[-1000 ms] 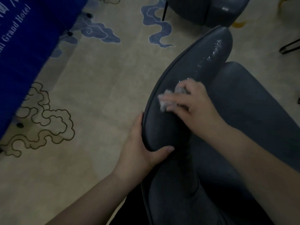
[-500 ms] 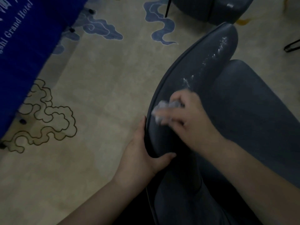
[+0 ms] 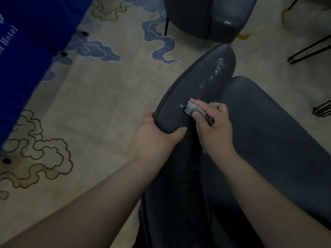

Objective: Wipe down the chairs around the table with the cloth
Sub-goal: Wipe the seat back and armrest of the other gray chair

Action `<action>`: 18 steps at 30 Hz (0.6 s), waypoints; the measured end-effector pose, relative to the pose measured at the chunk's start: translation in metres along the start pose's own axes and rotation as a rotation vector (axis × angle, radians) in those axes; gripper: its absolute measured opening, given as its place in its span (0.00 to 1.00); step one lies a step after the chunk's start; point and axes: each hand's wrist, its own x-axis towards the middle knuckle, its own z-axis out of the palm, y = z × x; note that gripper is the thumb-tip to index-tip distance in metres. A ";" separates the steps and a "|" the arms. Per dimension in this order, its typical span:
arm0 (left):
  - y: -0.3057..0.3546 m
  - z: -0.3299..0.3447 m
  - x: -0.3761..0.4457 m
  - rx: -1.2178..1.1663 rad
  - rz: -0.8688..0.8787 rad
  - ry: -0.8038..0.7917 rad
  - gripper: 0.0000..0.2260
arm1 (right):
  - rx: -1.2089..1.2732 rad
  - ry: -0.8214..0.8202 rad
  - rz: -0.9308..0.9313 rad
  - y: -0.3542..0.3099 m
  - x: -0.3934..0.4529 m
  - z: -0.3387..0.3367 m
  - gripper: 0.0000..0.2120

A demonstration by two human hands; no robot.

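Chair in hand: dark blue-grey upholstered chair (image 3: pixel 197 97), seen from above; its curved backrest top runs from lower centre up to the right, with the seat (image 3: pixel 268 131) beside it on the right.
Cloth: small grey crumpled cloth (image 3: pixel 194 107), pressed against the inner face of the backrest, just beside its top edge.
Right hand: right hand (image 3: pixel 215 126) grips the cloth; fingers (image 3: pixel 196 114) curled around it, a fingertip showing over the fabric.
Left hand: left hand (image 3: pixel 155 135) clamps the backrest top edge, thumb on the inner face, fingers wrapped over the outer side and mostly hidden.
Residue: pale specks and streaks (image 3: pixel 215 72) trail along the backrest from just above the cloth to the far end.
Step in hand: judged as wiping the backrest top, with the far stretch not yet cleaned.
How to do it well: keep the left grip firm so that the chair does not rock; press the cloth flat and drag it along the line of specks in one long stroke toward the far end, overlapping passes; turn the cloth to a fresh face if it smears.
Risk: a bunched cloth may skip the piped seam at the rim.
Other chairs: second dark chair (image 3: pixel 206 17) at top centre, well apart; thin black legs (image 3: pixel 308 49) at right.
Surroundings: patterned beige carpet (image 3: pixel 98 104); blue drape (image 3: pixel 30 42) with white lettering at left, probably covering the desk.
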 end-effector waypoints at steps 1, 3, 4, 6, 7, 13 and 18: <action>0.002 0.002 0.003 0.010 -0.002 0.023 0.25 | -0.006 0.009 0.002 -0.001 0.004 0.000 0.16; 0.002 0.005 0.003 0.029 0.005 0.071 0.23 | -0.061 -0.023 -0.094 -0.006 0.010 0.005 0.15; 0.000 0.005 0.002 0.033 0.004 0.085 0.22 | -0.109 -0.077 -0.191 -0.011 0.009 0.010 0.15; -0.001 0.006 0.002 0.037 0.001 0.106 0.22 | -0.232 -0.188 -0.406 -0.014 0.015 0.013 0.14; -0.002 0.007 0.002 0.044 0.003 0.114 0.23 | -0.269 -0.181 -0.437 -0.011 0.025 0.011 0.14; -0.001 0.010 0.001 0.176 0.003 0.168 0.31 | -0.206 -0.075 -0.278 -0.015 0.034 0.015 0.11; 0.000 0.015 0.001 0.265 -0.014 0.190 0.34 | -0.287 -0.151 -0.383 -0.013 0.050 0.013 0.12</action>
